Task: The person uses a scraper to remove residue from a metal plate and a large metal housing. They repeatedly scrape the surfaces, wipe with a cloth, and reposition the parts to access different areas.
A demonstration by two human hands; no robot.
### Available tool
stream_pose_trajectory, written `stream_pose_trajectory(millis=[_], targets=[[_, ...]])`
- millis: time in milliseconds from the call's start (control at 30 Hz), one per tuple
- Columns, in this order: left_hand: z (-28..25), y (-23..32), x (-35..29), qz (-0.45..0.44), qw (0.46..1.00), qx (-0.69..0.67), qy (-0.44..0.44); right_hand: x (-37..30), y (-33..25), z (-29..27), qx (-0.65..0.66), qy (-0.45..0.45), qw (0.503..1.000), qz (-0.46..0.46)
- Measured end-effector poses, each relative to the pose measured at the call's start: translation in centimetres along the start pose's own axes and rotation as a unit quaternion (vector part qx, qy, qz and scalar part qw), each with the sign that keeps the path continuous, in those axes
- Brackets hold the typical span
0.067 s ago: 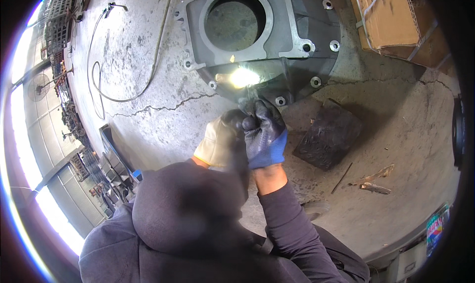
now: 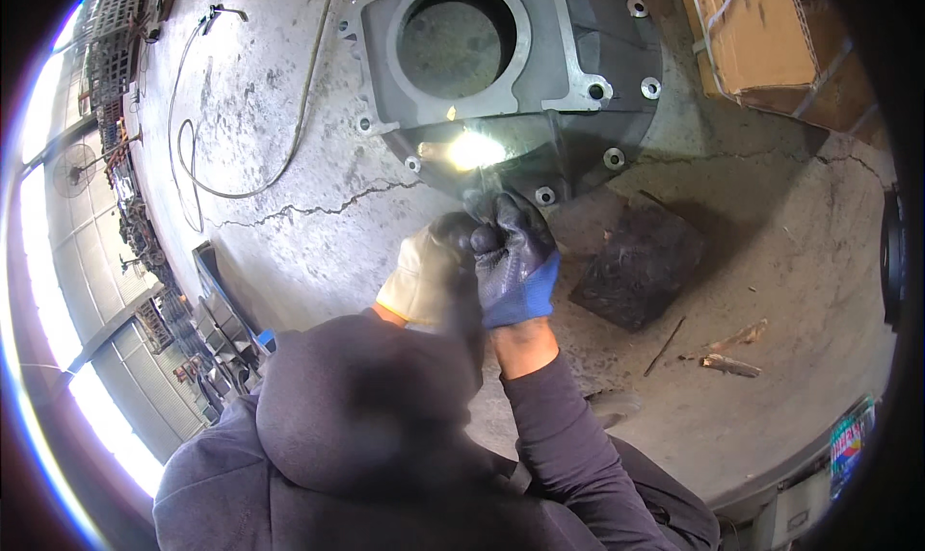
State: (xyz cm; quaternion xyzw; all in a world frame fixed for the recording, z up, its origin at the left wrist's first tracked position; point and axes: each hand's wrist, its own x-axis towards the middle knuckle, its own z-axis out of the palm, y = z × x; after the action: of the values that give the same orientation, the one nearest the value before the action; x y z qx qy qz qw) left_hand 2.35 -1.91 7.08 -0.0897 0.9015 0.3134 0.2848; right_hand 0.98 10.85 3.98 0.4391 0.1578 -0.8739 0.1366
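Meeting at the middle of the view, the two hands have their fingers curled inward: the left hand in a cream glove, the right hand in a blue, black-coated one. Whether either grip pinches something cannot be told; blur hides the fingertips. Just beyond, at twelve o'clock, lies the grey cast-metal housing, its lower rim set with bored lugs and its round opening framed by a smooth ring. A white glare washes out part of its lower flank. At three o'clock, a dark square slab sits near the right hand. From nine to ten o'clock, cracked concrete floor stretches between the left hand and a looped hose. At two o'clock, a strapped cardboard box stands apart from the housing's edge; wood scraps lie toward four o'clock. Farther out that way, a colourful packet bears bold lettering, small and bent by the lens.
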Motion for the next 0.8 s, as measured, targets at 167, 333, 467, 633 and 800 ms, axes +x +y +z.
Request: stream_pose_trajectory(millis=[167,333,467,633,800], targets=[[-0.5,0.2,-0.2,0.045,0.999,0.019,0.005,0.5,1.3,-0.9,-0.008,0.012,0.999,-0.049],[-1.3,0.4,-0.4,0.074,0.997,0.034,0.010,0.8,2.0,-1.6,-0.013,-0.016,0.998,-0.053],[-1.7,0.5,-0.9,0.089,0.995,0.042,0.016,0.4,2.2,-1.3,-0.009,0.001,0.997,-0.078],[-1.8,0.4,-1.2,0.101,0.993,0.048,0.023,0.0,2.2,-0.4,-0.008,0.018,0.996,-0.082],[-1.8,0.2,-1.1,0.114,0.991,0.057,0.028,-0.2,2.3,-0.1,0.024,0.023,0.996,-0.081]])
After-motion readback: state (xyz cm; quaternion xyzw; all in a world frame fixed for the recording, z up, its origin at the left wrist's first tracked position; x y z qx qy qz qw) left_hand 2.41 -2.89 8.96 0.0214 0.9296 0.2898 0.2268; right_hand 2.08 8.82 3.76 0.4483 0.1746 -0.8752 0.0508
